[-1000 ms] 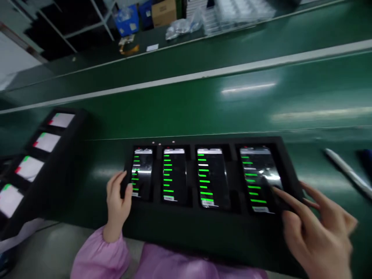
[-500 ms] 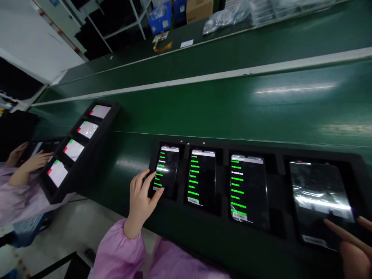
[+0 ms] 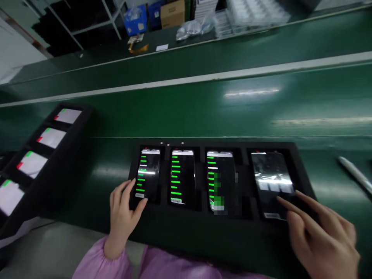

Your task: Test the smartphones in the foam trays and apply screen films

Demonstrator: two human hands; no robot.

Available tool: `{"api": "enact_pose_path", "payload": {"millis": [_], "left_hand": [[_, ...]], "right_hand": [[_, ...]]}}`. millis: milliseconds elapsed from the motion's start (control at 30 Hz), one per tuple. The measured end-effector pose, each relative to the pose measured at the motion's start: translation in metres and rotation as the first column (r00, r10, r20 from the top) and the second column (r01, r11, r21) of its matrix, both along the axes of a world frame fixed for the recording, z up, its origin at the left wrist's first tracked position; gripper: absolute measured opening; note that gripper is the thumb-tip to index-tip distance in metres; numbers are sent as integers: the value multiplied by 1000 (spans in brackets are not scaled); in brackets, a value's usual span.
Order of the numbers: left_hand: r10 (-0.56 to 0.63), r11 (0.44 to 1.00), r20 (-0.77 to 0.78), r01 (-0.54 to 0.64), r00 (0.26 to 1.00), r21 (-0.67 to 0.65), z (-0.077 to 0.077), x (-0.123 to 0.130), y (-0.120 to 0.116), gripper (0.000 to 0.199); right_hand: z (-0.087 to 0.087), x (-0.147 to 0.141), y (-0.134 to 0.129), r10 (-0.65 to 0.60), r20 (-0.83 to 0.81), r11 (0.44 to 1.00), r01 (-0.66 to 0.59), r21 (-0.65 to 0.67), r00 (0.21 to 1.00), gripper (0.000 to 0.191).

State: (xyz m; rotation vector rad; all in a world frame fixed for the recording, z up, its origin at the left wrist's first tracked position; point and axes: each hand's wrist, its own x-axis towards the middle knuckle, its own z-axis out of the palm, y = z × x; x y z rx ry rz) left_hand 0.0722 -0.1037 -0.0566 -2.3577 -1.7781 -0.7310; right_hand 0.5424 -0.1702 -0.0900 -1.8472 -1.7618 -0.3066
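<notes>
A black foam tray (image 3: 244,186) lies on the green bench with several smartphones in its slots. My left hand (image 3: 123,211) rests at the lower left corner of the leftmost phone (image 3: 149,174), fingers apart, holding nothing. That phone, the second phone (image 3: 186,178) and the third phone (image 3: 225,182) show dark screens with lists of green lines. My right hand (image 3: 322,232) lies over the right end of the tray with its index finger stretched onto the lower screen of the rightmost phone (image 3: 269,168). This screen is dark with a bright reflection; whether the fingertip presses it, I cannot tell.
A second black tray (image 3: 84,112) at the left holds several phones with white screens and red and green corners. A white pen-like stick (image 3: 356,174) lies at the right. Beyond the pale rail stand a blue bin (image 3: 135,21), a cardboard box (image 3: 173,13) and plastic bags (image 3: 194,29).
The view has swung to the right, so the trays sit further left and more of my right hand shows. Another person's hands at the left have left the view. Both my hands stay at the same phones.
</notes>
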Motion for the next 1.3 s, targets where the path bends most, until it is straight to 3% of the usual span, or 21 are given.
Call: {"api": "enact_pose_path", "payload": {"millis": [200, 500, 867, 1300], "left_hand": [[-78, 996, -38, 79, 996, 32, -11, -7, -5, 47], [-63, 996, -47, 66, 997, 59, -29, -12, -5, 39], [-14, 999, 7, 14, 1000, 32, -36, -14, -7, 45], [-64, 997, -4, 64, 998, 50, -35, -15, -7, 62]], "right_hand": [[13, -12, 1, 10, 34, 1000, -10, 5, 999, 25], [15, -13, 0, 0, 35, 1000, 0, -5, 999, 23], [12, -13, -1, -24, 20, 1000, 25, -10, 1000, 26], [23, -12, 4, -24, 29, 998, 26, -53, 999, 27]]}}
